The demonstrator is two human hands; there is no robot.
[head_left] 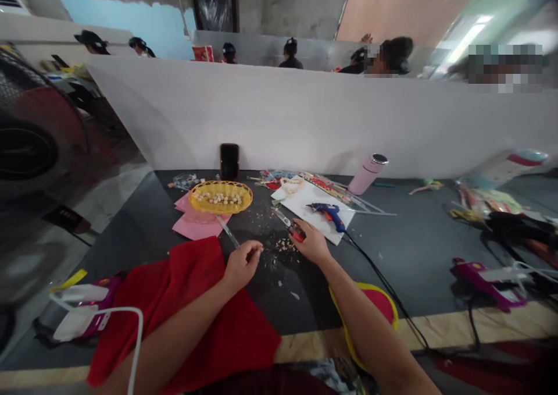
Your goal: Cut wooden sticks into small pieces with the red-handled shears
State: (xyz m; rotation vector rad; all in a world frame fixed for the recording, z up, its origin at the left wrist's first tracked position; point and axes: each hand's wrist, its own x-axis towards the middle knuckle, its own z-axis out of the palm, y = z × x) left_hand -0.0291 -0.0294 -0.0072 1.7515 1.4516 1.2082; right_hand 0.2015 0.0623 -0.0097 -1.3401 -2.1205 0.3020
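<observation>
My right hand (313, 241) is closed around red-handled pliers (297, 231), whose metal jaws point away to the upper left. My left hand (244, 264) is in a pinch, fingertips together; a tiny pale bit seems to show at them, too small to name. Between and just beyond the hands, small beige chips (285, 245) are strewn on the dark tabletop (261, 319). A clear narrow strip (227, 231) lies beyond my left hand. Farther back, a yellow woven basket (198, 207) holds several pale round pieces. A blue glue gun (330, 213) rests on white paper (300, 200) beyond my right hand.
Red cloth (192, 284) lies under my left forearm. Pink sheets (196, 227) lie under the basket. A phone (229, 161) and a pink bottle (368, 174) stand near the white partition (279, 116). Purple power strips (490, 284) and cables sit at the sides. Several people are behind the partition.
</observation>
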